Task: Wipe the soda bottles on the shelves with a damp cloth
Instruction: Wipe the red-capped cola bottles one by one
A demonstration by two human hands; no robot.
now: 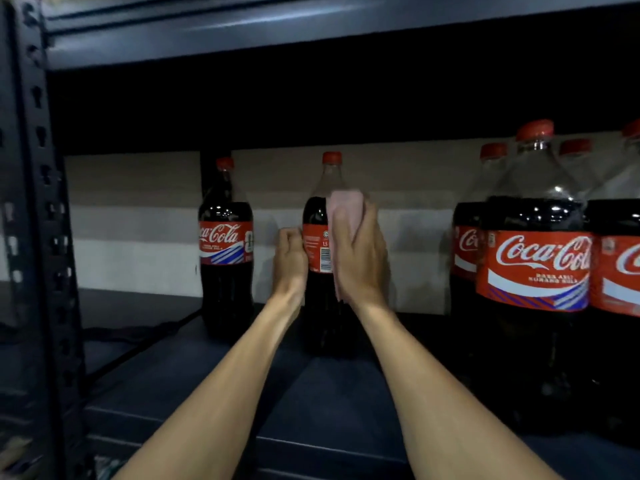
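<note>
Standing upright on the dark shelf (214, 386), the middle bottle (317, 216) is steadied at its label by the curled fingers of the left hand (290, 259). A pink cloth (341, 216) is pressed against its right side by the right hand (362, 258), whose fingers are wrapped over it. Another bottle (225, 244) stands to the left, and a cluster of bottles (535, 271) to the right.

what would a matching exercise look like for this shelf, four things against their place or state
Things
1. left hand
2. right hand
3. cloth
4. left bottle

Place or state
A. pink, under the right hand
B. stands apart, untouched
C. holds the middle bottle by its left side
D. presses the cloth on the middle bottle

Pairs: 1-C, 2-D, 3-A, 4-B
</note>
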